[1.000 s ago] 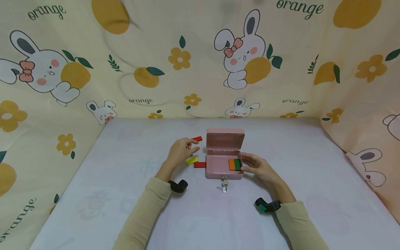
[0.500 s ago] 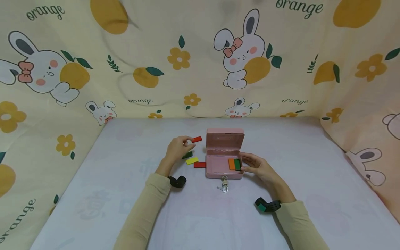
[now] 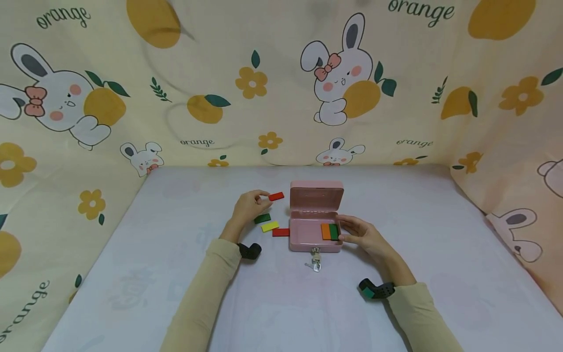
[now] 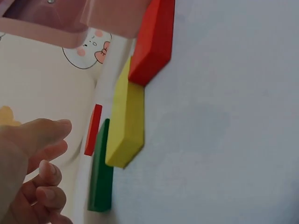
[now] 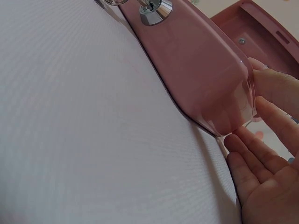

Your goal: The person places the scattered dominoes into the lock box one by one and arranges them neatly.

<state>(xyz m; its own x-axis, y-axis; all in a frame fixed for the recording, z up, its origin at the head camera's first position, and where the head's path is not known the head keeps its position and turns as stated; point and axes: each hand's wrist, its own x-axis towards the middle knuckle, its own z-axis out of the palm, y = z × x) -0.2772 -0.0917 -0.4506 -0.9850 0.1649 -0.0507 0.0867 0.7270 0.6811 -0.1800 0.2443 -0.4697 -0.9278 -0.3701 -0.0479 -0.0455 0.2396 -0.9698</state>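
My left hand point(image 3: 250, 206) hovers left of the box, its loosely bent fingers holding nothing. Just beyond its fingertips a red block point(image 3: 276, 196) lies on the table; a gap shows between them in the left wrist view. Below sit a green block point(image 3: 262, 218), a yellow block point(image 4: 125, 121) and another red block point(image 3: 280, 232), which reaches the box's left wall. My right hand point(image 3: 365, 234) holds the right side of the pink metal cash box point(image 5: 196, 60), one digit over the rim, the others against the outer wall. Inside are an orange block point(image 3: 326, 231) and a green block point(image 3: 334, 231).
The box's lid point(image 3: 316, 198) stands raised at the back. Keys point(image 3: 315, 266) hang from the front lock point(image 5: 156, 11). A white-covered table point(image 3: 308, 313) spreads around, with a patterned cloth point(image 3: 264, 112) behind it and at the sides.
My left hand has drawn back slightly to the left and away from the far red block, uncovering it and the green block. The right hand and the box have stayed put.
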